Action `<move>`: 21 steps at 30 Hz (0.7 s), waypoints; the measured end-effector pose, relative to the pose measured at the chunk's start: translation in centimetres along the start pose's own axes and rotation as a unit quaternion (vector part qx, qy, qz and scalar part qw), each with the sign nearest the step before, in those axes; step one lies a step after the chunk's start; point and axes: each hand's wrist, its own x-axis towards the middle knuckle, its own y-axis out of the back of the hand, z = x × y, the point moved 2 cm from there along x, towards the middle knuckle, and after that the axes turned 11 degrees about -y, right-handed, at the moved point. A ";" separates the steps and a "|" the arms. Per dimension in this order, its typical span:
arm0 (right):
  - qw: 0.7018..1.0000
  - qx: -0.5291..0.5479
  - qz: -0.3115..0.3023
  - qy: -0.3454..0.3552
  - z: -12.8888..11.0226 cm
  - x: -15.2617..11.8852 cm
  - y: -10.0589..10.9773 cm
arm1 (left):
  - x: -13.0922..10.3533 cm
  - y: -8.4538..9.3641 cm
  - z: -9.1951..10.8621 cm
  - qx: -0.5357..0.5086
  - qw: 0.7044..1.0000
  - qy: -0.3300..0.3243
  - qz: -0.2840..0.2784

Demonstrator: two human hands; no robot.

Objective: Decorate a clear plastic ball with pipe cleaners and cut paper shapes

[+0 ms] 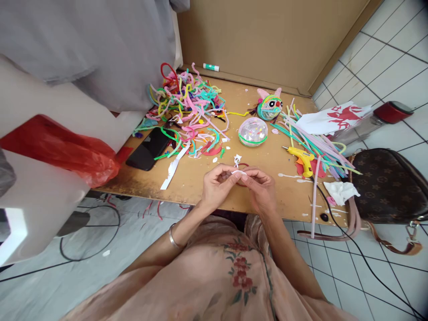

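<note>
Near the front edge of the table, my left hand (218, 186) and my right hand (261, 189) meet, thumbs and fingertips pinching a small white curved piece (239, 172). Whether it is paper or pipe cleaner I cannot tell, as fingers cover most of it. Just beyond them lie a cut white scrap (237, 159) and a dark red strand (243, 164). Farther back is a clear round bowl-like shell (253, 130) with a green pipe cleaner round it and coloured bits inside. Behind it stands a pipe-cleaner animal head (269, 107) with pink ears, black-and-white eyes and a red nose.
Left are a tangled pipe-cleaner heap (194, 100), a black phone (149, 149), a white paper strip (174, 168) and a red plastic bag (63, 149). Right are a yellow glue gun (302, 159) with a trailing cord, straight pipe cleaners (312, 140), a bottle (356, 130) and a brown handbag (391, 185).
</note>
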 end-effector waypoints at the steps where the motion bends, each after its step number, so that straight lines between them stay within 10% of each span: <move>1: 1.000 0.004 -0.002 0.001 0.0 0.0 0.0 | 0.0 0.0 0.0 -0.001 1.000 -0.001 0.002; 21: 0.999 0.018 0.010 -0.041 0.0 0.3 0.2 | 0.3 -0.5 -0.1 -0.007 1.000 0.016 0.023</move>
